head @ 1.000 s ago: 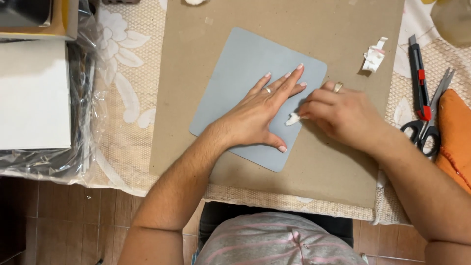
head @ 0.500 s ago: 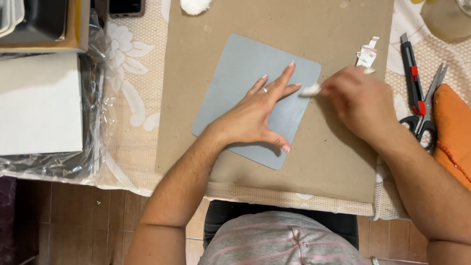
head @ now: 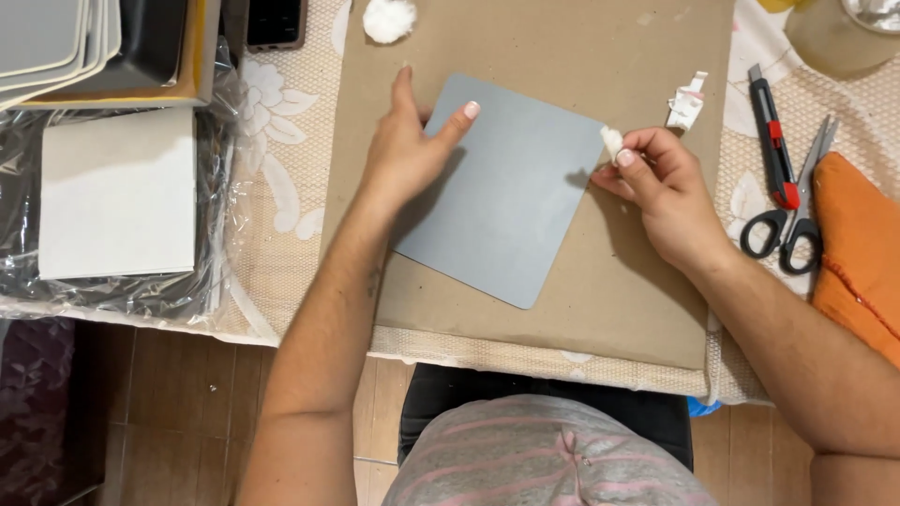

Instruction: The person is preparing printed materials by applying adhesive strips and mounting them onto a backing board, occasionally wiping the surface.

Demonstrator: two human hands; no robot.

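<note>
left hand (head: 403,150): pressing flat on grey sheet (head: 511,201), fingers apart
right hand (head: 661,183): pinching white wad (head: 611,142)
sheet: likely thin, light, slippery; hold edges

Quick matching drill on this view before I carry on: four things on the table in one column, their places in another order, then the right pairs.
Things:
1. grey sheet
2. cotton ball
3. utility knife
4. white wad

Places:
A. pinched in the right hand
B. beside the scissors, right of the cardboard
C. under the left hand
D. top edge of the cardboard

Pairs: 1-C, 2-D, 3-B, 4-A
</note>
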